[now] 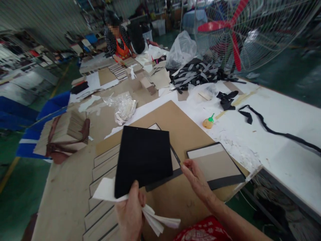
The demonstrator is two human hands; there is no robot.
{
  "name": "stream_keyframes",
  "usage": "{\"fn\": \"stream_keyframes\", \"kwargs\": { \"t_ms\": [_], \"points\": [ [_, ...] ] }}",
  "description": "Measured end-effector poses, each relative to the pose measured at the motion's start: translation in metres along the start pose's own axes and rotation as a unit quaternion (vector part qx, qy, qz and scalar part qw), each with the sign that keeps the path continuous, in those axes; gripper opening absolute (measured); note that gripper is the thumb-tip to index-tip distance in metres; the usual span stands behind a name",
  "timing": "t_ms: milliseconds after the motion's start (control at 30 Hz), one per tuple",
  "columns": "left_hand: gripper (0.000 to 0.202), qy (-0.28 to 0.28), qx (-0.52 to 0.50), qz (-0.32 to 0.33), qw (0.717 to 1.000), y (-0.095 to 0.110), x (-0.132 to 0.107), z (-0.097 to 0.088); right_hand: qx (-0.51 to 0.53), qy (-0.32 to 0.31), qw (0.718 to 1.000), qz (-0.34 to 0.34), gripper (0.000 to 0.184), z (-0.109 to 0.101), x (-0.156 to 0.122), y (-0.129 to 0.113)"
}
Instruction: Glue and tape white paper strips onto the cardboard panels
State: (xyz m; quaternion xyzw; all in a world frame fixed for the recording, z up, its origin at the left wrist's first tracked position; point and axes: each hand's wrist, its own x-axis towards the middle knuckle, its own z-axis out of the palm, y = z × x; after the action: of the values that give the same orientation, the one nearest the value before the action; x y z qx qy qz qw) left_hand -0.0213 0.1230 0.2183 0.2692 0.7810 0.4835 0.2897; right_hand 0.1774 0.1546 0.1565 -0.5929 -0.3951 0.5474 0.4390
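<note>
My left hand [131, 209] grips the lower edge of a flat black panel [146, 157], thumb on top, and holds it tilted above the table. White strips of paper or cloth [106, 190] are bunched in the same hand and stick out on both sides. My right hand [193, 172] is apart from the black panel, its fingertips curled together; what they hold, if anything, I cannot make out. Beside it lies a beige panel with dark edging [215, 164]. Another edged panel [175, 162] is partly hidden beneath the black one. Overlapping beige panels [100, 204] line the left.
Brown board [173, 117] covers the work area. A small yellow pot with a green top [208, 123] stands beyond. Tied beige panels [67, 134] sit at left, crumpled plastic [125, 108] and black strips [200, 73] farther back. A large fan [232, 25] is behind; a co-worker [119, 42] works opposite.
</note>
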Motion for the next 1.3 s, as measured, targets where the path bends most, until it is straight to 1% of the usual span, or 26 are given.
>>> {"fn": "stream_keyframes", "kwargs": {
  "t_ms": [67,100,133,233,267,333,367,433,500,533,600,700,800,867,900,933,967,1033,1067,1100,1133,1167,1200,1233,1267,1300],
  "points": [
    [0.041,-0.081,-0.108,-0.086,0.987,-0.004,-0.008,0.020,0.076,0.014,0.997,0.020,0.051,-0.010,0.002,0.016],
    [0.042,-0.116,-0.137,-0.121,0.976,-0.007,-0.011,0.029,0.120,0.014,0.992,0.029,0.052,-0.014,0.003,0.020],
    [0.043,-0.149,-0.143,-0.144,0.968,-0.011,-0.015,0.038,0.161,0.020,0.986,0.040,0.052,-0.017,0.004,0.022],
    [0.051,-0.224,-0.095,-0.168,0.955,-0.023,-0.019,0.052,0.249,0.069,0.963,0.079,0.052,-0.033,0.011,0.029],
    [0.051,-0.239,-0.065,-0.167,0.954,-0.027,-0.019,0.053,0.261,0.089,0.957,0.090,0.052,-0.043,0.014,0.034],
    [0.044,-0.254,-0.012,-0.161,0.954,-0.032,-0.013,0.051,0.257,0.120,0.953,0.105,0.054,-0.070,0.020,0.046],
    [0.041,-0.250,0.010,-0.159,0.955,-0.034,-0.009,0.048,0.243,0.133,0.954,0.111,0.054,-0.087,0.023,0.053],
    [0.052,-0.233,0.053,-0.159,0.958,-0.037,0.001,0.039,0.202,0.151,0.961,0.111,0.057,-0.122,0.027,0.067],
    [0.058,-0.211,0.099,-0.158,0.960,-0.041,0.009,0.030,0.151,0.147,0.972,0.101,0.059,-0.155,0.030,0.079],
    [0.056,-0.205,0.119,-0.160,0.958,-0.044,0.013,0.026,0.124,0.140,0.977,0.100,0.059,-0.169,0.031,0.083],
    [0.048,-0.212,0.143,-0.164,0.953,-0.052,0.017,0.021,0.082,0.124,0.983,0.109,0.058,-0.190,0.035,0.089],
    [0.041,-0.236,0.162,-0.170,0.943,-0.063,0.018,0.016,0.036,0.121,0.983,0.133,0.051,-0.207,0.042,0.094],
    [0.040,-0.250,0.159,-0.175,0.939,-0.071,0.016,0.012,-0.022,0.108,0.985,0.132,0.049,-0.216,0.049,0.100],
    [0.040,-0.245,0.173,-0.168,0.939,-0.076,0.018,0.007,-0.106,0.098,0.982,0.124,0.051,-0.222,0.051,0.102],
    [0.039,-0.236,0.189,-0.157,0.940,-0.079,0.020,0.004,-0.174,0.106,0.971,0.122,0.053,-0.224,0.050,0.103],
    [0.037,-0.223,0.208,-0.139,0.942,-0.082,0.024,0.001,-0.256,0.125,0.952,0.110,0.056,-0.226,0.049,0.103],
    [0.035,-0.203,0.230,-0.117,0.945,-0.086,0.028,-0.002,-0.343,0.149,0.924,0.082,0.059,-0.226,0.049,0.103],
    [0.033,-0.157,0.278,-0.075,0.945,-0.095,0.040,-0.007,-0.477,0.199,0.856,-0.013,0.065,-0.217,0.050,0.100],
    [0.034,-0.138,0.309,-0.057,0.939,-0.100,0.046,-0.008,-0.508,0.212,0.832,-0.069,0.066,-0.207,0.052,0.098],
    [0.035,-0.127,0.342,-0.044,0.930,-0.105,0.051,-0.009,-0.515,0.208,0.823,-0.118,0.064,-0.192,0.055,0.095],
    [0.037,-0.123,0.373,-0.034,0.919,-0.109,0.056,-0.008,-0.500,0.184,0.833,-0.149,0.060,-0.171,0.058,0.092],
    [0.038,-0.125,0.399,-0.024,0.908,-0.113,0.059,-0.006,-0.472,0.146,0.854,-0.164,0.055,-0.147,0.061,0.089],
    [0.037,-0.130,0.417,-0.014,0.900,-0.117,0.061,-0.003,-0.434,0.085,0.881,-0.167,0.048,-0.119,0.063,0.087],
    [0.036,-0.135,0.425,-0.002,0.895,-0.120,0.062,0.001,-0.390,0.016,0.908,-0.151,0.045,-0.090,0.064,0.086],
    [0.035,-0.139,0.425,0.010,0.894,-0.123,0.062,0.005,-0.363,-0.039,0.922,-0.132,0.043,-0.061,0.064,0.085],
    [0.036,-0.141,0.423,0.021,0.895,-0.125,0.061,0.008,-0.363,-0.076,0.921,-0.115,0.043,-0.034,0.063,0.086]
  ]
}}
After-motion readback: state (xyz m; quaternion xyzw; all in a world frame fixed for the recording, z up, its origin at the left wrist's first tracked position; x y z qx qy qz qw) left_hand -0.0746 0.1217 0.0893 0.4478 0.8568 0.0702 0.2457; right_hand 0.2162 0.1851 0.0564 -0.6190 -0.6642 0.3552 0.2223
